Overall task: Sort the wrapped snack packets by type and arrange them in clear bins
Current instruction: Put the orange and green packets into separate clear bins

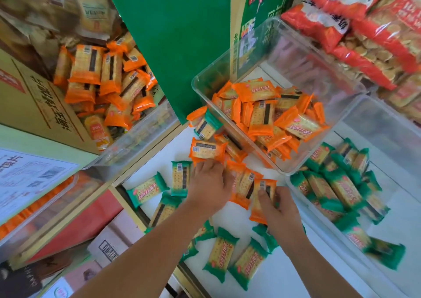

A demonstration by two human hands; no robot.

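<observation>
Orange-wrapped cracker packets [206, 151] and green-wrapped packets [148, 189] lie mixed on the white table. My left hand [208, 185] reaches over the pile, its fingers curled onto orange packets. My right hand [276, 209] grips an orange packet [262, 198] with the thumb on top. A clear bin [280, 47] behind the pile holds several orange packets [262, 113]. A second clear bin [373, 120] at the right holds several green packets [335, 186]. More green packets [222, 255] lie near my forearms.
A green carton [177, 36] stands behind the pile. At the left a clear bin [136, 143] of orange packets [107, 79] sits beside a cardboard box [34, 97]. Large red biscuit bags [364, 36] are stacked at the back right. Boxes lie below the table's left edge.
</observation>
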